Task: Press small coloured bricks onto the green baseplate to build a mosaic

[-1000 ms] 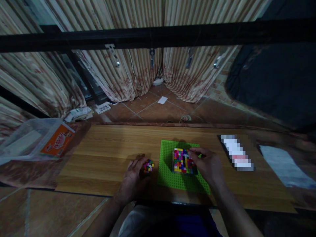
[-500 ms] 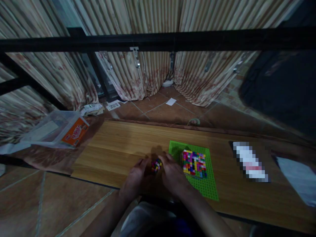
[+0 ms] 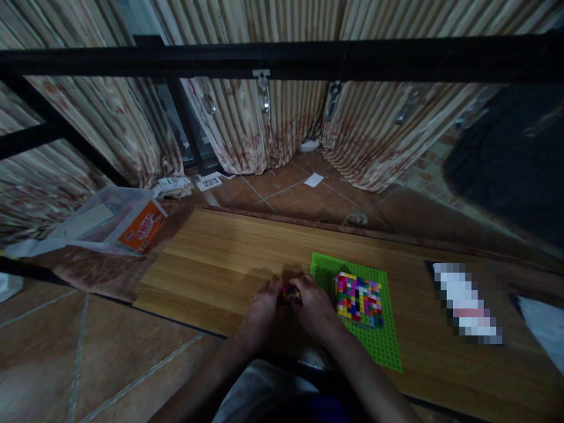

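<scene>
Small colourful building bricks (image 3: 289,292) sit in a cluster between my two hands, over the wooden tabletop (image 3: 220,252). My left hand (image 3: 261,306) closes in on the cluster from the left with curled fingers. From the other side, the bent fingers of my right hand (image 3: 314,306) press against the same bricks. Fingers cover much of the cluster, and whether it is lifted off the wood I cannot tell. To the right of my right hand, a block of multicoloured bricks (image 3: 359,298), with a dark gap in its top, stands on a green studded baseplate (image 3: 388,349).
A clear plastic box (image 3: 101,232) with an orange label stands beyond the table's left end. Farther right on the table lies a blurred-out white item (image 3: 467,302), with a pale sheet (image 3: 544,326) past it. A dark metal bar (image 3: 299,59) crosses before the curtains.
My hands have drawn together, their fingers closing around the small bricks and covering more of them. The view has shifted slightly; the brick block stays on its baseplate.
</scene>
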The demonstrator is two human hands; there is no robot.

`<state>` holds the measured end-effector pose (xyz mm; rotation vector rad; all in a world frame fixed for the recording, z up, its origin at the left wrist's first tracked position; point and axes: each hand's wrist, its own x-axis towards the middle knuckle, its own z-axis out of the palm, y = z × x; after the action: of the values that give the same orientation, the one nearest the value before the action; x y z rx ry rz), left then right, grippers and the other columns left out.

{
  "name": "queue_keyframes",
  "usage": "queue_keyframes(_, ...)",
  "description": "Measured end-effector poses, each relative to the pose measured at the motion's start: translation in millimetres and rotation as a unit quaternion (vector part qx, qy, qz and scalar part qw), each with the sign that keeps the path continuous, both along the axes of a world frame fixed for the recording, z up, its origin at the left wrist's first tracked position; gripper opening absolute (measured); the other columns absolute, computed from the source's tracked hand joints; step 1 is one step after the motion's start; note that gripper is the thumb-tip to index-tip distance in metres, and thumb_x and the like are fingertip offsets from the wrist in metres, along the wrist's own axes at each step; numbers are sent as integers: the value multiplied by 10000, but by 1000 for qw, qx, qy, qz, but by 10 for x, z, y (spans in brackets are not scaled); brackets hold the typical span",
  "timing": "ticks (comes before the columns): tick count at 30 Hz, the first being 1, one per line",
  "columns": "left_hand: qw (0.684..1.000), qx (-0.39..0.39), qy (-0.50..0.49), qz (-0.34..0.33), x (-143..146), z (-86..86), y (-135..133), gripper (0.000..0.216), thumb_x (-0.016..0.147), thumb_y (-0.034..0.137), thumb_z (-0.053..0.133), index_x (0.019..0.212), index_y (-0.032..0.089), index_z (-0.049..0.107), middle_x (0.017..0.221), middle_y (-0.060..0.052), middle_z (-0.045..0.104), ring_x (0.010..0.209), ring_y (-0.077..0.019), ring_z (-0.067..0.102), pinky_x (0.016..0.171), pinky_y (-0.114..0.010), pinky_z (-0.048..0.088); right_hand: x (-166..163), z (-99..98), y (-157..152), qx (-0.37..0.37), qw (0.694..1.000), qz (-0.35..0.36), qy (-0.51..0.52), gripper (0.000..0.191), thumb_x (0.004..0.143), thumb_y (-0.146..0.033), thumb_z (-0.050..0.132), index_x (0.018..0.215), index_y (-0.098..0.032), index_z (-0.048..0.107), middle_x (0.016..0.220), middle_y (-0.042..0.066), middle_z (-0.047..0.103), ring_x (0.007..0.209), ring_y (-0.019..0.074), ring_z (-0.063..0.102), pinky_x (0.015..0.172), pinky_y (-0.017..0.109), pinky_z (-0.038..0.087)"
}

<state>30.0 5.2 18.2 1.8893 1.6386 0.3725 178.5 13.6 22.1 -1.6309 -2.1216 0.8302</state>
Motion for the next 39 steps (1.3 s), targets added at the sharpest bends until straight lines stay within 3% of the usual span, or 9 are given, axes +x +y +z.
queue_keyframes(6, 998, 1, -59, 27, 61, -39, 9, 335, 759, 61, 527, 1061, 209, 530, 1036, -60, 609, 929, -190, 630, 798, -276, 491, 29, -94, -11, 23, 999, -27, 37, 407, 715, -5, 534, 1062, -208, 593, 1089, 74, 622, 1023, 201, 607, 900, 301, 459)
queue_keyframes(14, 997, 19, -73, -12, 99, -62, 82, 360, 735, 21, 492, 1033, 217, 540, 1010, -46, 629, 949, -184, 625, 851, -282, 480, 11, -88, 3, 31, 998, -53, 27, 427, 714, 5, 501, 1085, -189, 582, 1092, 95, 627, 1007, 209, 623, 879, 300, 472)
queue_keyframes(22, 999, 22, -27, -35, 102, -40, 139, 241, 782, 90, 512, 987, 204, 569, 966, -59, 618, 873, -193, 628, 789, -287, 485, -2, -13, 23, 7, 998, -57, 5, 385, 709, 3, 507, 1025, -198, 596, 1047, 86, 622, 944, 206, 622, 827, 286, 466)
queue_keyframes(32, 1000, 22, 5, -17, 156, -34, 94, 179, 865, 124, 450, 979, 202, 563, 974, -64, 623, 840, -185, 628, 744, -267, 468, -8, -67, 14, 21, 998, -56, 1, 251, 768, -26, 479, 909, -201, 591, 965, 77, 629, 882, 199, 614, 791, 289, 455)
queue_keyframes(39, 997, 36, -66, -13, 154, -39, 123, 201, 818, 77, 462, 930, 191, 582, 899, -57, 636, 823, -188, 617, 766, -278, 461, 6, -56, 40, 24, 997, -63, 31, 262, 790, -24, 471, 916, -189, 630, 953, 62, 658, 881, 175, 624, 795, 265, 444)
